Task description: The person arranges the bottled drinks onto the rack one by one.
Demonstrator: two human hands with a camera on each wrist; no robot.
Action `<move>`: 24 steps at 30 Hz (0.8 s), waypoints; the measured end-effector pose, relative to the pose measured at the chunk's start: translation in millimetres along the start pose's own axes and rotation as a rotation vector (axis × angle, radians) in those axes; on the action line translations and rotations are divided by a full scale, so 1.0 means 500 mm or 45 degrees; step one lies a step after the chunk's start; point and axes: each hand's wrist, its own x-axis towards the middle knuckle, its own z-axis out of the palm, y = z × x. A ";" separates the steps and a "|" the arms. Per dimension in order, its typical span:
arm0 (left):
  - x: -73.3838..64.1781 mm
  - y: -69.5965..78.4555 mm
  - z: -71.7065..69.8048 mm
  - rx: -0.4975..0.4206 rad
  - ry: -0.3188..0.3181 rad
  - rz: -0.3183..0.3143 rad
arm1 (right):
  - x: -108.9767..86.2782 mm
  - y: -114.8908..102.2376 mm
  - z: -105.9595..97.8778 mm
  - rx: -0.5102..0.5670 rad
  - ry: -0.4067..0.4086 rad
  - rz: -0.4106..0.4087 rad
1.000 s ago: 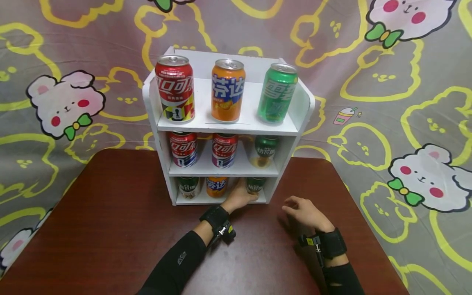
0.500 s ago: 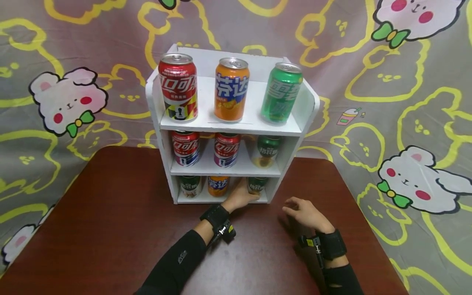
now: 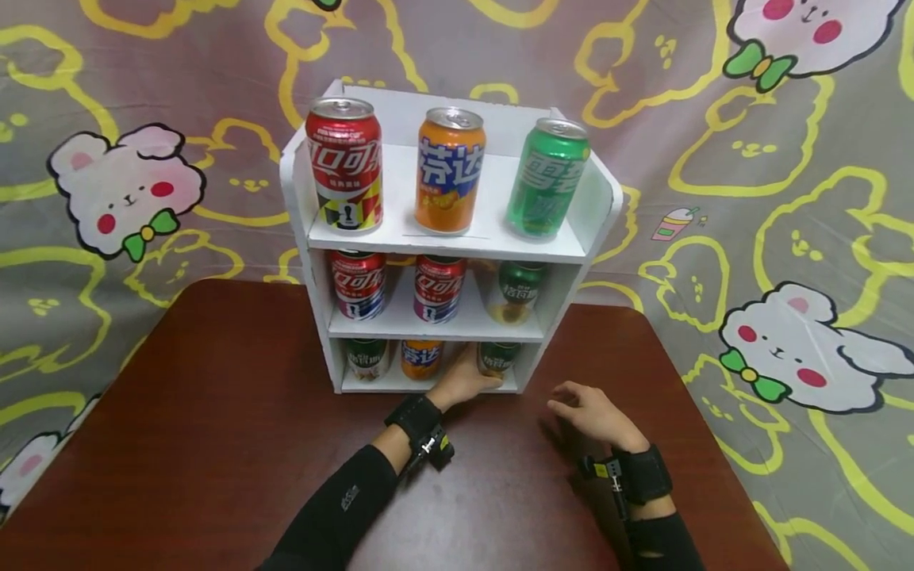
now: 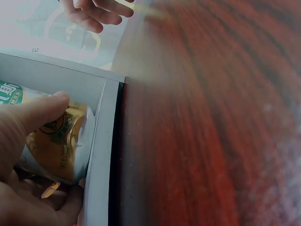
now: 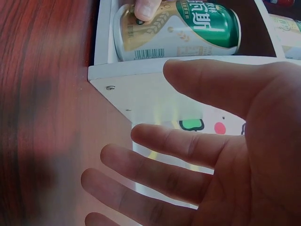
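My left hand (image 3: pixel 462 382) reaches into the bottom right of a white three-tier shelf (image 3: pixel 435 333) and grips a green, white and gold drink can (image 3: pixel 497 357). In the left wrist view the thumb lies across the front of that can (image 4: pixel 56 141) near its base, with fingers behind it. The can stands on the bottom board beside the right side wall. My right hand (image 3: pixel 593 411) hovers over the table to the right of the shelf, fingers loosely spread and holding nothing; the right wrist view shows its open palm next to the shelf's side.
On the top tier stand a red cola can (image 3: pixel 345 166), an orange soda can (image 3: pixel 450 172) and a green can (image 3: pixel 548 179). Two red cans and a green-gold can (image 3: pixel 516 292) fill the middle tier. Bottom left holds another green can (image 3: pixel 367 359) and an orange can (image 3: pixel 421 359).
The head view has shifted slightly. Both hands keep their places, the left still on the bottom right can, and the cans stay where they were.
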 end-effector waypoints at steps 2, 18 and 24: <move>0.001 -0.002 -0.001 0.001 0.001 0.003 | 0.000 -0.002 -0.002 -0.001 -0.001 -0.008; -0.119 0.005 -0.058 0.114 -0.216 -0.097 | -0.017 -0.002 -0.018 -0.047 0.032 -0.001; -0.183 0.007 -0.115 0.299 -0.424 -0.072 | -0.019 0.003 -0.016 -0.163 0.073 -0.015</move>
